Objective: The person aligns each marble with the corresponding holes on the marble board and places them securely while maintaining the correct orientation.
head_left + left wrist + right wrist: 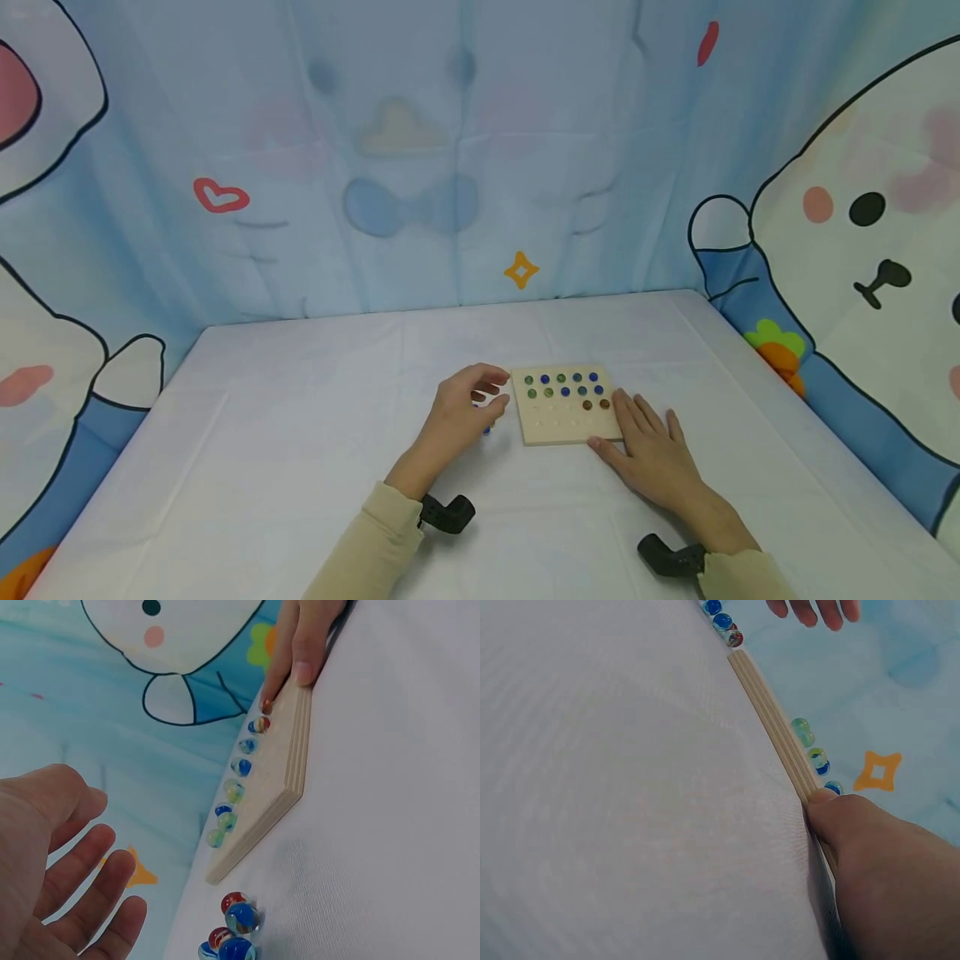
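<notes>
A pale wooden board (pixel 558 432) with rows of small hollows lies on the table. Green and blue marbles (pixel 565 392) fill its two far rows, and reddish-brown marbles (pixel 587 405) sit at the right of the third. My left hand (pixel 461 408) hovers by the board's left edge, fingers loosely bent, nothing visible between them. Below it lie several loose marbles (pixel 241 918), blue and red, mostly hidden by this hand in the head view. My right hand (pixel 656 458) rests against the board's near right corner, fingers extended along the right side and thumb (pixel 836 814) touching the front edge.
A white cloth (pixel 300 433) covers the table. Behind it hangs a light-blue curtain (pixel 405 275) with cartoon prints. Black wrist devices (pixel 450 515) sit on both wrists, next to beige sleeves (pixel 367 542).
</notes>
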